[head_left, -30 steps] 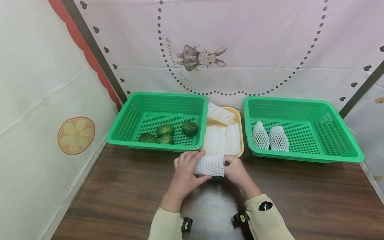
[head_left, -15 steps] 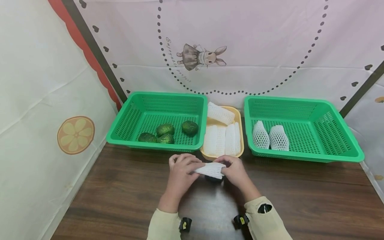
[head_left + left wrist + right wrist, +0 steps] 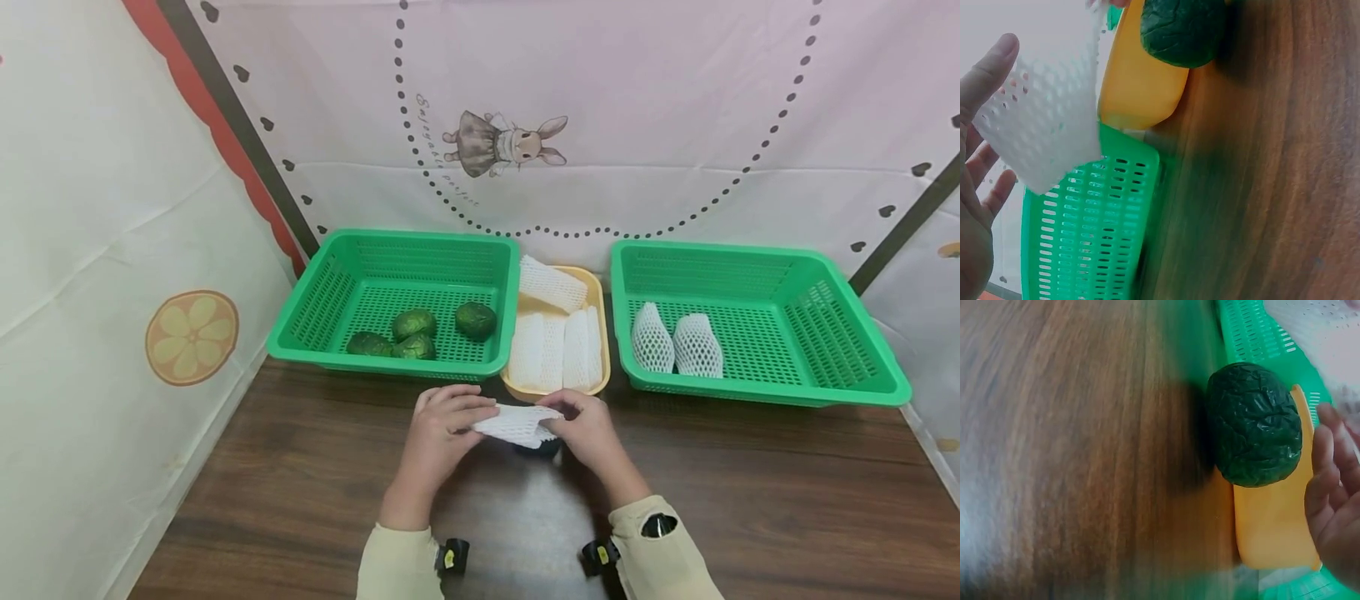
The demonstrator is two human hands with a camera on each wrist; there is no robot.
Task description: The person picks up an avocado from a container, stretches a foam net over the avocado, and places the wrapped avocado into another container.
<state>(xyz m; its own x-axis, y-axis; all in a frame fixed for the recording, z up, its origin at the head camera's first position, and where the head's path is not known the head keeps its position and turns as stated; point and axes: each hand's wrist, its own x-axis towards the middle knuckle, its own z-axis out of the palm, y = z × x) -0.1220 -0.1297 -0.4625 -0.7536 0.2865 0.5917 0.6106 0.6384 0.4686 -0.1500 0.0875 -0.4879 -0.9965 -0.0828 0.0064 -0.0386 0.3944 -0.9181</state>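
Note:
A white foam net sleeve (image 3: 510,423) is stretched between both hands over the table, in front of the yellow basket. My left hand (image 3: 442,437) pinches its left end between thumb and fingers; in the left wrist view the net (image 3: 1054,112) hangs flattened. At the other end, my right hand (image 3: 588,429) pinches the edge of the net. Below the sleeve sits a dark green, wrinkled, avocado-like fruit (image 3: 1254,425), apart from the fingers in the right wrist view. The head view shows only its lower edge, as the net covers the rest.
A green basket (image 3: 300,333) at left holds several green fruits (image 3: 413,323). The yellow basket (image 3: 597,292) in the middle contains several net sleeves (image 3: 553,283). In the right green basket (image 3: 862,333) lie two net-wrapped fruits (image 3: 697,346). Behind them hangs a printed cloth (image 3: 637,100).
The net sleeve has tilted flatter and shifted left. My left hand has moved left with its end, while my right hand stays nearly in place.

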